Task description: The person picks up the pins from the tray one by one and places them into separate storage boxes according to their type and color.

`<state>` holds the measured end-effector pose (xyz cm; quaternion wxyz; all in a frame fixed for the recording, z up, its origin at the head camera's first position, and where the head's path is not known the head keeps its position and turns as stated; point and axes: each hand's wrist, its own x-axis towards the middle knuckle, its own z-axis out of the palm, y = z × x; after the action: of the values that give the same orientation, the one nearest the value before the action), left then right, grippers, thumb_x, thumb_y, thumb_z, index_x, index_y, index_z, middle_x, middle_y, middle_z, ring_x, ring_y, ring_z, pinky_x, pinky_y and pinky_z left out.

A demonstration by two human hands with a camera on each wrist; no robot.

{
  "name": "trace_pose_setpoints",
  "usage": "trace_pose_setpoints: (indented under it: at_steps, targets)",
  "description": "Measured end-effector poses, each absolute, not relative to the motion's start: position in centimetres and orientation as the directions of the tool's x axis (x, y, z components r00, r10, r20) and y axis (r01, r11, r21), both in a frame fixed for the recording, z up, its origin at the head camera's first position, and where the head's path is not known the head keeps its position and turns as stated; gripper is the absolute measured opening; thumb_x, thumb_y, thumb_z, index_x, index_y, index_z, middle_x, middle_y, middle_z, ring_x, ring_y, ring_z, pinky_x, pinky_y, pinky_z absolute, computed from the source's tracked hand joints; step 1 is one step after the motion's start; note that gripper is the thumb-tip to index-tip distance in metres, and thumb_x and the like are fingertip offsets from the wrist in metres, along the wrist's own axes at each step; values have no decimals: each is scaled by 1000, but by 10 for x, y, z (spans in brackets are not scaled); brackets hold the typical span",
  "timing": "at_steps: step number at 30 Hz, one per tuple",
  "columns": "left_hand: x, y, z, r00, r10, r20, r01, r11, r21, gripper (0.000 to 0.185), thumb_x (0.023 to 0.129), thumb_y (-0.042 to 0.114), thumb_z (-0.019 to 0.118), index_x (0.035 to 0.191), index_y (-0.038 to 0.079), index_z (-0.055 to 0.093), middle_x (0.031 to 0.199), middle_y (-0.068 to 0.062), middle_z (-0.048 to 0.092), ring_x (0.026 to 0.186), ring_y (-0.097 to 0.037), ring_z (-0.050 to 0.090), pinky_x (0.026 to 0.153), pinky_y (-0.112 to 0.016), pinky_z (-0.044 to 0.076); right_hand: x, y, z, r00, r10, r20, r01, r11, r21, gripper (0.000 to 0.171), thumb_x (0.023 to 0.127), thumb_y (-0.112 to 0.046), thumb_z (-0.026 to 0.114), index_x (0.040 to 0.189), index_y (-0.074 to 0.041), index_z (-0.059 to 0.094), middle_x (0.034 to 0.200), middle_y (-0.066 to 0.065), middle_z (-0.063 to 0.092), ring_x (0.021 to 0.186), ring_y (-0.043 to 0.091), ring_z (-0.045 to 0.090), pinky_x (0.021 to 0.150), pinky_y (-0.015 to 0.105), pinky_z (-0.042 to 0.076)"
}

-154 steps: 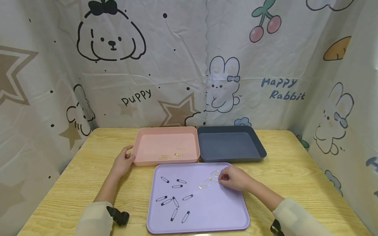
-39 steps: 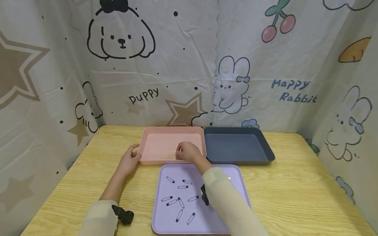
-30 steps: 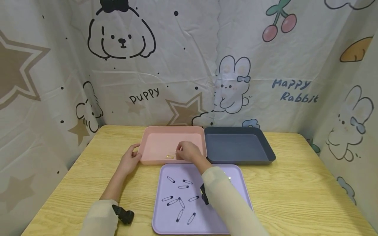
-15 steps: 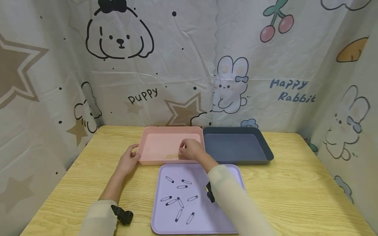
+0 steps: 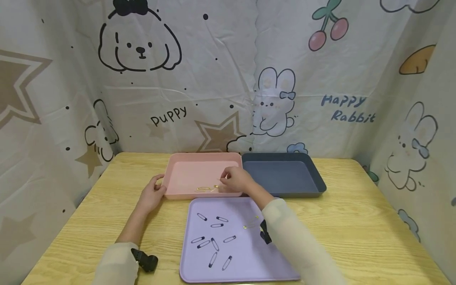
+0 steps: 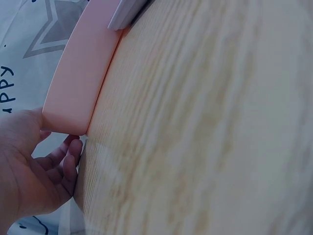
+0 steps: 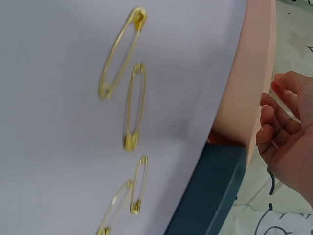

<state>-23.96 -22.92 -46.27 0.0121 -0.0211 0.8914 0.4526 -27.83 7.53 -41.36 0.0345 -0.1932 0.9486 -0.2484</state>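
Hands first: left hand [image 5: 152, 194] rests against the near-left corner of the pink tray [image 5: 185, 174], thumb on the rim, fingers loosely bent vs the outer wall. Right hand [image 5: 236, 183] hovers over the tray's near-right part, fingers curled in; can't tell if they pinch anything. All sits on the wooden table [image 5: 356, 221]. Purple tray [image 5: 270, 265] lies nearest the person, touching the pink one; dark blue tray [image 5: 285, 176] sits right beside pink. Black safety pins [image 5: 213, 237] are scattered on the purple tray's left half, gold safety pins [image 7: 127, 105] toward its right. More gold pins [image 5: 206, 188] lie in the pink tray, just left of the right hand.
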Motion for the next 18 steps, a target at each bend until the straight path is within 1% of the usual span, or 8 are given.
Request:
trace_pose_setpoints:
  at_steps: [6, 13, 18]
  targets:
    - [-240, -229, -462, -999, -27, -40, -49, 592, 805, 51, 95, 17, 42, 144, 9, 31, 98, -14, 51, 80, -17, 47, 66, -25, 42, -272, 86, -407, -908, -415, 50, -384, 781, -493, 11, 86, -21, 64, 87, -11, 68, 73, -1, 59, 64, 11, 49, 59, 24, 39]
    - [-237, -228, -459, -999, -27, -44, -51, 591, 805, 51, 95, 17, 41, 144, 8, 30, 95, -12, 49, 77, -15, 46, 65, -25, 42, -262, 101, -403, -897, -437, 71, -413, 769, -487, 11, 86, -21, 63, 89, -12, 68, 72, -1, 58, 64, 10, 47, 59, 23, 38]
    - [-237, -227, -458, -999, -27, -46, -54, 588, 807, 51, 95, 17, 42, 144, 8, 30, 93, -11, 48, 76, -15, 45, 65, -25, 42, -255, 114, -402, -890, -449, 82, -426, 751, -505, 11, 86, -20, 63, 89, -11, 68, 71, -1, 55, 63, 10, 46, 57, 23, 37]
